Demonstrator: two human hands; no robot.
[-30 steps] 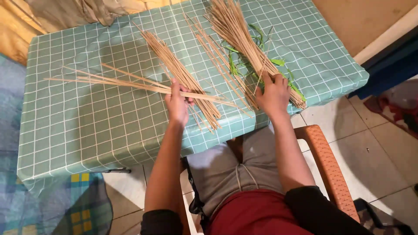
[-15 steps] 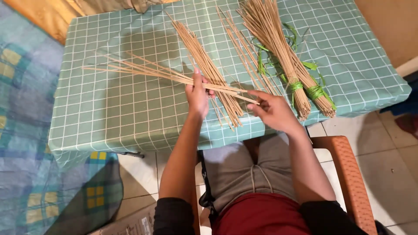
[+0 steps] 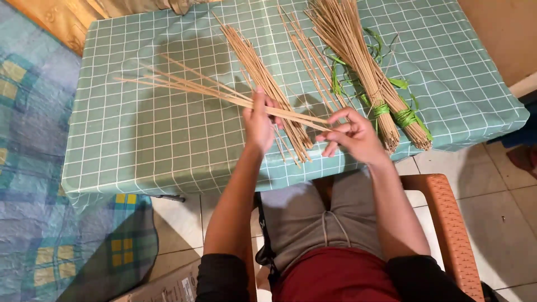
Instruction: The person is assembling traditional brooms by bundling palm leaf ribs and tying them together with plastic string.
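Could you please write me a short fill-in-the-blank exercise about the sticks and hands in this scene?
1. The left hand and right hand hold a few thin sticks above the ____.
2. The tablecloth is green with a ____ grid.
3. Two stick bundles are tied with ____ strips.
4. The person sits on an ____ chair.

Missing words: table; white; green; orange
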